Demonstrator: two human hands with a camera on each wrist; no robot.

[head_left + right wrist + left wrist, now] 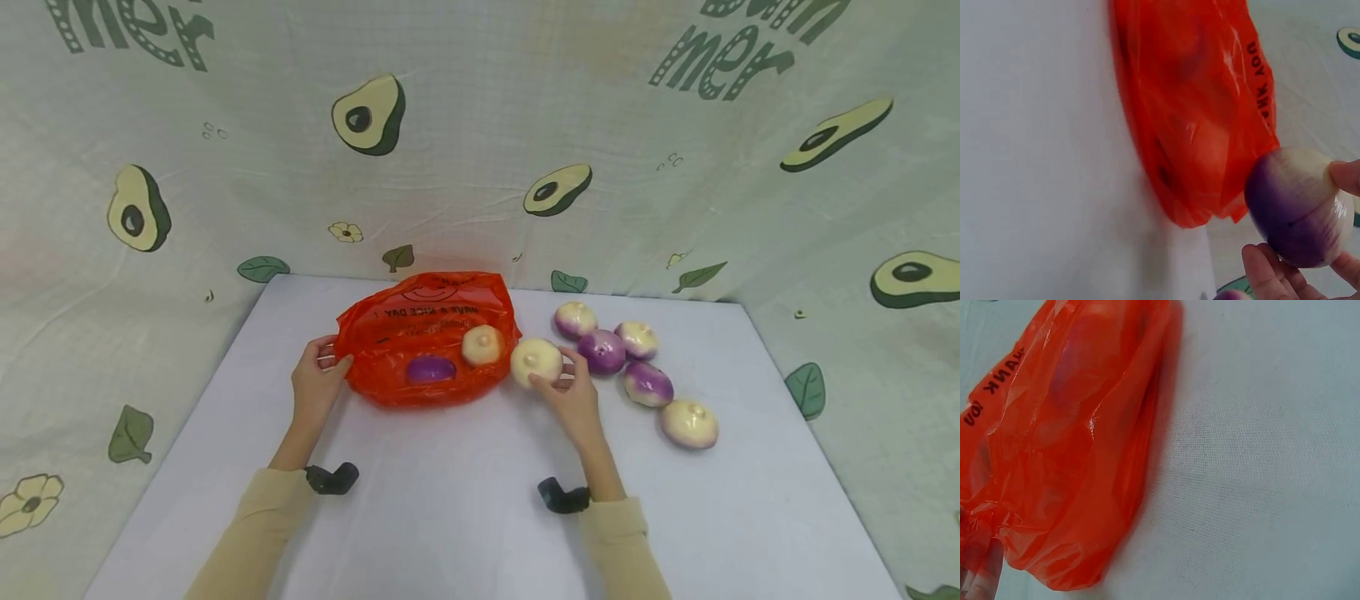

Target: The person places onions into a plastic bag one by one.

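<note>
A red plastic bag (386, 379) with black print lies spread at the back middle of the table, its opening toward me. Pinched at its left edge by my left hand (318, 379), the bag bunches between thumb and fingers in the left wrist view. Inside it sit a pale turnip (482, 344) and a purple one (431, 369). My right hand (573, 396) holds another turnip (531, 364) close by the bag's right edge. The right wrist view shows this turnip's purple and cream skin (1294, 203), with the thumb on one side and fingers underneath.
Several purple-and-white turnips (602, 352) are grouped on the right of the white table (450, 500), the nearest being a mostly pale one (690, 423). Behind the table hangs a cloth (465, 125) printed with avocados.
</note>
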